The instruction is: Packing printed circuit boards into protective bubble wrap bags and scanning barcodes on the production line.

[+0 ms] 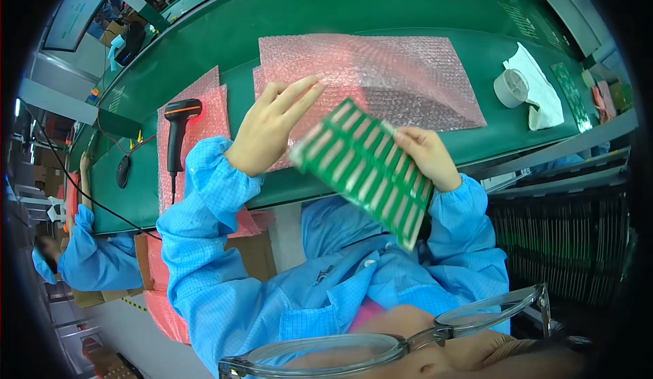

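Observation:
My right hand [428, 158] grips the upper right edge of a green circuit board panel [364, 175] that carries rows of pale rectangular sections. The panel is tilted, held above the front edge of the bench in front of my body. My left hand [275, 124] is empty, its fingers stretched out over pink bubble wrap sheets [408, 73] lying on the bench. Whether its fingertips touch the wrap, I cannot tell. A black barcode scanner [178, 131] with a red glow at its head rests on another pink bubble wrap piece [204, 100] to the left.
The green bench [238, 12] curves across the view. At its right are a clear round container [510, 88], a white cloth [544, 100] and a narrow green board [570, 97]. A black mouse [123, 171] lies left. Racked boards [558, 236] stand lower right; another person [102, 256] sits at left.

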`<state>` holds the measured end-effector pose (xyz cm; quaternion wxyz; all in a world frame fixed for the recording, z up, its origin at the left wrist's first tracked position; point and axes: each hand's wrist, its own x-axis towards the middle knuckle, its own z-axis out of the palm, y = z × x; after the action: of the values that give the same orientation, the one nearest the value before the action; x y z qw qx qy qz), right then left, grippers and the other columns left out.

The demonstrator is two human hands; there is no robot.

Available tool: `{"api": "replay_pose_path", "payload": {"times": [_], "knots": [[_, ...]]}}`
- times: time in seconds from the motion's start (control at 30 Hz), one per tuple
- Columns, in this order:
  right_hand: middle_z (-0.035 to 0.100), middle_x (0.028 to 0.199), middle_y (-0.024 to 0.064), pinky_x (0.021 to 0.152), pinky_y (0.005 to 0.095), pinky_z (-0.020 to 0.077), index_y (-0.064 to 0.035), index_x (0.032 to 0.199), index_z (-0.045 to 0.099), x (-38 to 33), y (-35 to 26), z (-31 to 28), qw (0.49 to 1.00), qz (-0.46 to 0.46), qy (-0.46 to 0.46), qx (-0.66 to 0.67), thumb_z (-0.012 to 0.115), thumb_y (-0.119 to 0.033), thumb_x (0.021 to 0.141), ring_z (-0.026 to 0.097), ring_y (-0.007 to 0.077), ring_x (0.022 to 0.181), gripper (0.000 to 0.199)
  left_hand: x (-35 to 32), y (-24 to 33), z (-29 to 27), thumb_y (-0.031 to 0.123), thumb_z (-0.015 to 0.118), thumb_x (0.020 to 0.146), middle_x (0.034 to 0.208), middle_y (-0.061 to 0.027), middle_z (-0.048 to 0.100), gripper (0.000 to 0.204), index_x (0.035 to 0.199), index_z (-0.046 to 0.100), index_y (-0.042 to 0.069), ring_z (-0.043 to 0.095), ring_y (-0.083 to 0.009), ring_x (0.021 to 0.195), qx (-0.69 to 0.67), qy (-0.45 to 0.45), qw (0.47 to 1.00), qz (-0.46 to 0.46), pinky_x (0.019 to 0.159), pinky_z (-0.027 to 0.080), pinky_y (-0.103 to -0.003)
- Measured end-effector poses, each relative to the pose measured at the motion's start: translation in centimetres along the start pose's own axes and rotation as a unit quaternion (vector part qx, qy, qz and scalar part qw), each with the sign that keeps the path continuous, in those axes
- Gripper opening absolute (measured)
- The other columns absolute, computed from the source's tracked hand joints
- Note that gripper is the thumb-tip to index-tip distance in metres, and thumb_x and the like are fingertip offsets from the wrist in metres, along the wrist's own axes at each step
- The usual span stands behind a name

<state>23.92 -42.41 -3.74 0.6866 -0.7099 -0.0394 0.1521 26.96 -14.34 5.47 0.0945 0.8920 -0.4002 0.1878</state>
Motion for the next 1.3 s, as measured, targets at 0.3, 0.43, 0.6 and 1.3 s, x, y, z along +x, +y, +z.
{"api": "replay_pose_path", "payload": {"times": [0.3,0.43,0.6,1.3], "knots": [[0.064,0.094,0.0102,0.074,0.0283,0.0451,0.0049,0.106,0.057,4.9,1.6,-1.9,0.967,-0.139,0.143,-0.161,0.056,-0.012,0.085,0.058,0.0165,0.085,0.027,-2.9,1.4,1.3,-0.011,0.052,0.064,0.124,-0.0101,0.048,0.066,0.128,0.045,0.005,0.048,-0.0294,0.091,-0.044,0.025,0.998,-0.039,0.082,0.044,-0.036],[0.060,0.095,0.0229,0.080,0.0410,0.0432,0.0029,0.097,0.059,9.9,4.1,-0.1,0.920,-0.269,0.204,-0.201,0.053,-0.018,0.085,0.056,0.0360,0.089,0.025,-3.9,2.1,2.0,-0.010,0.052,0.063,0.125,-0.0089,0.048,0.066,0.127,0.046,0.005,0.049,-0.0281,0.091,-0.047,0.035,0.997,-0.044,0.081,0.045,-0.035],[0.057,0.097,0.0248,0.080,0.0446,0.0428,0.0028,0.092,0.059,14.8,3.6,2.7,0.919,-0.167,0.197,-0.298,0.055,-0.026,0.083,0.054,0.0394,0.090,0.030,-5.7,1.8,2.5,-0.009,0.053,0.062,0.129,-0.0061,0.046,0.067,0.127,0.047,0.007,0.049,-0.0259,0.089,0.000,0.030,0.999,-0.029,0.081,0.046,-0.032],[0.060,0.108,0.0166,0.087,0.0307,0.0424,0.0051,0.115,0.054,15.4,3.1,6.1,0.970,-0.127,0.134,-0.155,0.058,-0.025,0.088,0.055,0.0205,0.100,0.041,-12.6,3.4,8.7,-0.003,0.058,0.076,0.102,-0.0174,0.063,0.028,0.104,0.062,0.000,0.062,-0.0304,0.093,-0.040,0.258,0.865,-0.429,0.079,0.050,-0.035]]}}
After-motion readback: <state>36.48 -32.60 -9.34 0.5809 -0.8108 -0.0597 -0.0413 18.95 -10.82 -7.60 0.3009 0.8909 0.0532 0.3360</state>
